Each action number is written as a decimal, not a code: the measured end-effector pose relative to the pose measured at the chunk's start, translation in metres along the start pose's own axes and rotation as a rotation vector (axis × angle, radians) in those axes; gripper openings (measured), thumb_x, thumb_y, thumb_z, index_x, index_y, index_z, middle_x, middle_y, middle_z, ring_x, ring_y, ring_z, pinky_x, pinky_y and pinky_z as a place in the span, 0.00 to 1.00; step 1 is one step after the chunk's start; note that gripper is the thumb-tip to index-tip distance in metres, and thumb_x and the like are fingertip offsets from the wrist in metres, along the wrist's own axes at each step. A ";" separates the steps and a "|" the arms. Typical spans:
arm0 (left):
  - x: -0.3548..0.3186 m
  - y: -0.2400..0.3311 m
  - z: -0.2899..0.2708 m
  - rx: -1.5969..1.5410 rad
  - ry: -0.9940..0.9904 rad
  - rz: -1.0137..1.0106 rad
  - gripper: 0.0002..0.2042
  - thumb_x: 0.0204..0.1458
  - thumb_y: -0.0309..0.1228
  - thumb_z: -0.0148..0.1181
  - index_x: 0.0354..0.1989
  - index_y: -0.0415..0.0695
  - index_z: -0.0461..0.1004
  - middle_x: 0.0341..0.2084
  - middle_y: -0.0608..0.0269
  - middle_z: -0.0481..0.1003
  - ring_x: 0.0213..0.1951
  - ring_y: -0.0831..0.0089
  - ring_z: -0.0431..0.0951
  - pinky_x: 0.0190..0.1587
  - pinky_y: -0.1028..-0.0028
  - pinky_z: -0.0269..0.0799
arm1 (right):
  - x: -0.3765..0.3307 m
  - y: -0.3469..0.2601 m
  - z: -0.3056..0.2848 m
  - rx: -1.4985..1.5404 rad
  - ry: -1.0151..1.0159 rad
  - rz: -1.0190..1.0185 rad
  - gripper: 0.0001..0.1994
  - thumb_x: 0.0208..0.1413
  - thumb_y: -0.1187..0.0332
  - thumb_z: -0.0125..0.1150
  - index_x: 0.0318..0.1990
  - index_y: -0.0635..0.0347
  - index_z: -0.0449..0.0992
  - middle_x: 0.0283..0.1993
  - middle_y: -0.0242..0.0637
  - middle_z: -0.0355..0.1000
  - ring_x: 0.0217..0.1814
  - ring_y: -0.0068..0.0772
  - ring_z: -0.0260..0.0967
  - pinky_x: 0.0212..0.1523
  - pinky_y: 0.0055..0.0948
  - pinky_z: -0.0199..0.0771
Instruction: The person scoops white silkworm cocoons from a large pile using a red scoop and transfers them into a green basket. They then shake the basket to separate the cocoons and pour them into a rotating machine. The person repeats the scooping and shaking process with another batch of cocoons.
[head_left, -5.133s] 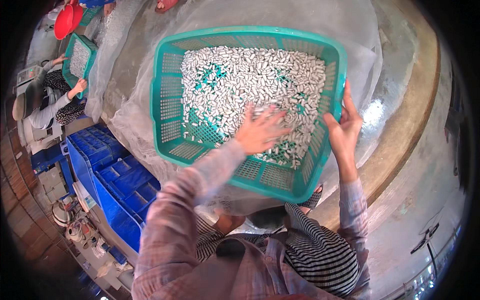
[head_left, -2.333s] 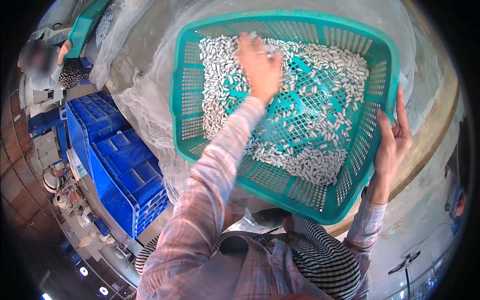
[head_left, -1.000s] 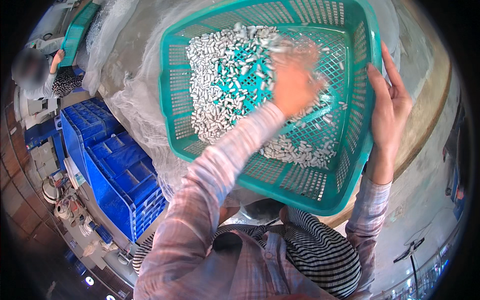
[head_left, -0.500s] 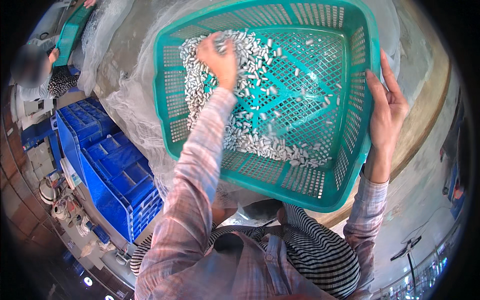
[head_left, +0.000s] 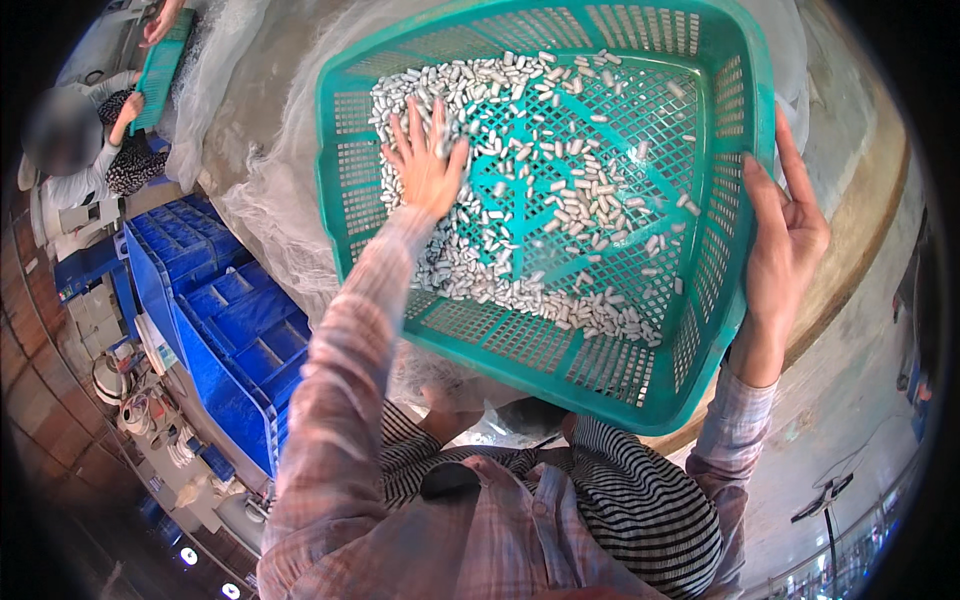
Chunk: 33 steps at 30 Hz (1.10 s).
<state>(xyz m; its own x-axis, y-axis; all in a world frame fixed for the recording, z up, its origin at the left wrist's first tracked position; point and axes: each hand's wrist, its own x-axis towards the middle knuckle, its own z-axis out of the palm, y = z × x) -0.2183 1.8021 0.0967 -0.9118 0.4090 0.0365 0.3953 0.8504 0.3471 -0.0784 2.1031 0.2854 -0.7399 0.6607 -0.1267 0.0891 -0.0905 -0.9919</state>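
Observation:
A large green plastic basket with a mesh floor and slotted walls lies tilted in front of me. Small whitish-silver capsule-shaped pieces are heaped along its left and near sides and strewn thinly over the middle. My left hand reaches inside, fingers spread, palm down on the pieces at the left. At the right wall, my right hand holds the basket by its rim, partly hidden behind the edge.
Stacked blue plastic crates stand to my left. Sheer white netting lies beyond them beside the basket. At the far left another person handles a second green basket. A thin black stand is at the lower right.
My left hand has gone from curled in the pieces to spread flat, slightly lower and to the left. More pieces now lie scattered across the basket's middle and right.

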 end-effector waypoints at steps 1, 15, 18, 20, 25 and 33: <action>0.020 0.021 0.011 0.085 0.052 -0.136 0.34 0.58 0.52 0.48 0.71 0.56 0.46 0.71 0.50 0.38 0.70 0.43 0.36 0.64 0.37 0.29 | 0.001 -0.001 0.002 0.005 -0.019 -0.009 0.23 0.57 0.77 0.56 0.62 0.69 0.64 0.38 0.37 0.77 0.33 0.14 0.70 0.34 0.13 0.70; -0.094 0.024 -0.093 0.246 -0.669 0.655 0.32 0.52 0.45 0.57 0.67 0.68 0.55 0.70 0.72 0.47 0.70 0.57 0.45 0.68 0.46 0.43 | 0.088 0.065 -0.023 -0.466 -0.178 -0.189 0.29 0.54 0.66 0.62 0.64 0.58 0.64 0.37 0.40 0.78 0.34 0.21 0.72 0.37 0.27 0.73; -0.075 -0.010 -0.154 0.108 -0.427 0.600 0.38 0.45 0.29 0.62 0.68 0.59 0.56 0.65 0.58 0.58 0.61 0.56 0.65 0.63 0.61 0.59 | 0.099 0.069 -0.032 -1.071 -0.284 -0.304 0.36 0.52 0.62 0.64 0.68 0.54 0.57 0.46 0.43 0.74 0.41 0.34 0.74 0.41 0.36 0.74; -0.057 -0.033 -0.160 0.179 0.084 0.330 0.38 0.42 0.26 0.64 0.66 0.48 0.58 0.59 0.52 0.66 0.54 0.59 0.72 0.56 0.63 0.67 | 0.094 0.066 -0.029 -1.337 -0.304 -0.433 0.39 0.50 0.60 0.65 0.69 0.52 0.53 0.54 0.44 0.69 0.51 0.42 0.70 0.47 0.40 0.72; -0.071 -0.120 -0.116 -0.929 -0.315 -0.489 0.37 0.40 0.19 0.58 0.65 0.40 0.57 0.51 0.55 0.72 0.47 0.66 0.75 0.47 0.72 0.72 | 0.050 0.057 -0.013 -1.466 -0.598 -0.938 0.38 0.52 0.61 0.62 0.69 0.49 0.51 0.67 0.42 0.55 0.69 0.47 0.52 0.66 0.45 0.56; -0.088 0.010 -0.217 -1.040 0.041 -0.327 0.39 0.33 0.13 0.51 0.64 0.36 0.57 0.53 0.60 0.69 0.55 0.70 0.68 0.58 0.73 0.62 | 0.024 0.130 0.039 -0.966 -0.280 -0.482 0.28 0.66 0.57 0.43 0.68 0.63 0.52 0.69 0.57 0.50 0.72 0.55 0.44 0.70 0.43 0.44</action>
<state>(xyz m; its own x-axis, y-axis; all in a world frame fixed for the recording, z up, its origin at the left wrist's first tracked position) -0.1580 1.7022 0.3004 -0.9663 0.1866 -0.1773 -0.1366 0.2121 0.9677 -0.1106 2.0778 0.1541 -0.9503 0.2680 0.1584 0.1432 0.8280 -0.5421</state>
